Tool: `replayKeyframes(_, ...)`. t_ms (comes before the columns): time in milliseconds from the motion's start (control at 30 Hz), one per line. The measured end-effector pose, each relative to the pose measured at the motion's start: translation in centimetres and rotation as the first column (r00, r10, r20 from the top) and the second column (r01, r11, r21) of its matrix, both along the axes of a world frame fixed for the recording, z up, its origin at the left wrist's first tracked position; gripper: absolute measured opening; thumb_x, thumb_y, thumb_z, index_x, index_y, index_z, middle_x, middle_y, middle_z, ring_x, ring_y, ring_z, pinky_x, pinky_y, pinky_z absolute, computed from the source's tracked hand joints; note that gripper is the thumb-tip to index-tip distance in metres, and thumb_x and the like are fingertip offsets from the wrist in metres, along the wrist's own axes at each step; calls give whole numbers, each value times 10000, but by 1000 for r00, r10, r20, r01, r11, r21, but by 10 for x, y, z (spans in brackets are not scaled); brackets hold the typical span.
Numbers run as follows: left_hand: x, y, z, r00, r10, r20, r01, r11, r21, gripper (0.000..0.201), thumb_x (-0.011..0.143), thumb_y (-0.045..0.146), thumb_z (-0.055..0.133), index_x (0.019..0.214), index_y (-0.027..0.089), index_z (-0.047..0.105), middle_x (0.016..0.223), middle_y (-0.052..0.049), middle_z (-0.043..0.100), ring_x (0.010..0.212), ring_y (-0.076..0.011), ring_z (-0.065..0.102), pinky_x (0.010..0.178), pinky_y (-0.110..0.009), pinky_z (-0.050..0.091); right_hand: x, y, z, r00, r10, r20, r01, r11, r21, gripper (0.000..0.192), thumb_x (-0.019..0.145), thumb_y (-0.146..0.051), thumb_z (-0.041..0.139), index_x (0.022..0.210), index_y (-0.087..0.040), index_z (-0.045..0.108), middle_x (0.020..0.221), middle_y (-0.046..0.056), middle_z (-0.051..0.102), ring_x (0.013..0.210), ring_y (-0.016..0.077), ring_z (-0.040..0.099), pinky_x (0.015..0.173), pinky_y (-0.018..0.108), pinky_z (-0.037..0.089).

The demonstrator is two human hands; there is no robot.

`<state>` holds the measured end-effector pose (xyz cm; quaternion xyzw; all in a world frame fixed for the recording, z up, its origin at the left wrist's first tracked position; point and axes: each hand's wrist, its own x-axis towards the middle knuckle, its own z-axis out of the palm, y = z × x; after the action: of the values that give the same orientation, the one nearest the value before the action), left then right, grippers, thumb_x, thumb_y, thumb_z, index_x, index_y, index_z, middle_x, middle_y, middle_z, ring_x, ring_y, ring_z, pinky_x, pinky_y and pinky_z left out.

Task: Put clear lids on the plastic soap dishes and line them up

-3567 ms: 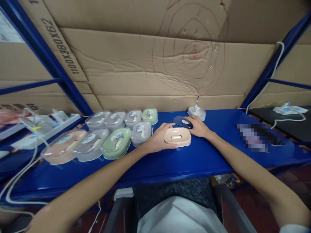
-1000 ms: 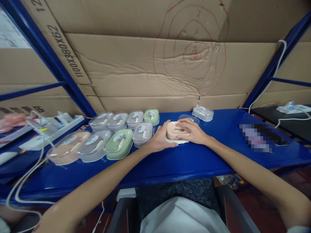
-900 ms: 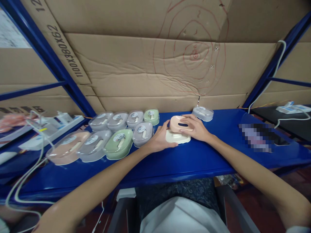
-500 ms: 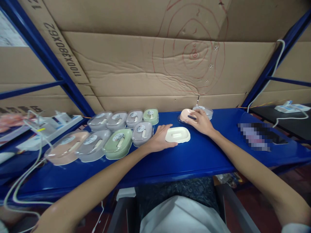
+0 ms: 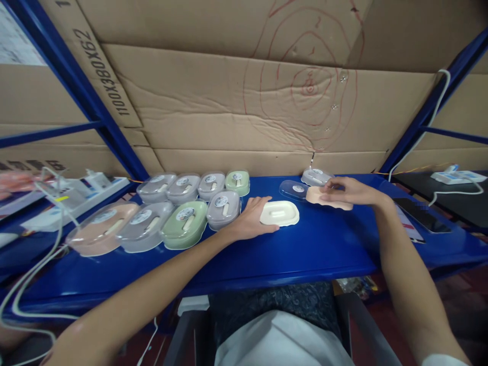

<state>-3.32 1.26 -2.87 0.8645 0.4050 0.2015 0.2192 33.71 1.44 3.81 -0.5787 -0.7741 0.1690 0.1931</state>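
My left hand (image 5: pixel 251 219) curls around the left end of a cream oval plastic dish (image 5: pixel 281 213), thumb in front and fingers behind. The dish lies on the blue table, a raised oval in its middle. Farther right, my right hand (image 5: pixel 345 191) has its fingers on a peach plastic dish (image 5: pixel 316 196), partly covering it. A clear lid (image 5: pixel 293 189) with a round label lies against the peach dish's left side. Behind them sits a clear-lidded box (image 5: pixel 315 176) with a label.
Several clear-lidded boxes stand at the left, among them a peach one (image 5: pixel 102 229), a green one (image 5: pixel 185 225) and a grey one (image 5: pixel 223 210). A dark phone (image 5: pixel 423 216) lies at the right. White cables and a power strip (image 5: pixel 76 206) are at far left. Cardboard (image 5: pixel 213 86) walls the back.
My right hand has moved right with the peach dish, which was over the clear lid and now lies beside it. My left hand and the cream dish have stayed in place.
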Motion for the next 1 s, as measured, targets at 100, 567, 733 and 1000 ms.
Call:
replayKeyframes(100,0,0,0,1000,1,-1,-1,1000,-7,944,815,550,791,1594,176,411,1486,-161,521,1439,-387,421,1218,-554,387,7,-4,3,1000,19,8,-19,997,-69,481,778,-672,797,960,-230,741,957,69,786,911,316,742,745,402,587)
replayKeyframes(567,0,-1,0,1000,9,13,-9,1000,4,928,807,525,799,1589,197,423,1515,-162,513,1453,-391,423,1234,-573,369,-12,30,-39,957,120,265,-169,971,170,489,889,-611,717,1183,-222,758,1204,147,762,1103,358,727,966,480,586)
replayKeyframes(733,1,-1,-1,1000,9,3,-9,1000,8,939,814,530,789,1596,175,410,1544,-173,497,1468,-393,406,1247,-569,354,-32,37,-49,935,173,310,-252,938,236,449,973,-550,636,1204,-187,763,1237,174,760,1182,362,693,1031,469,544)
replayKeyframes(1000,1,-2,-1,1000,-1,23,1,1000,14,917,833,530,779,1604,211,400,1557,-165,499,1479,-401,405,1243,-588,352,-53,38,-65,973,124,193,-195,890,412,452,1014,-546,588,1299,-226,730,1369,167,701,1304,380,634,1133,597,484)
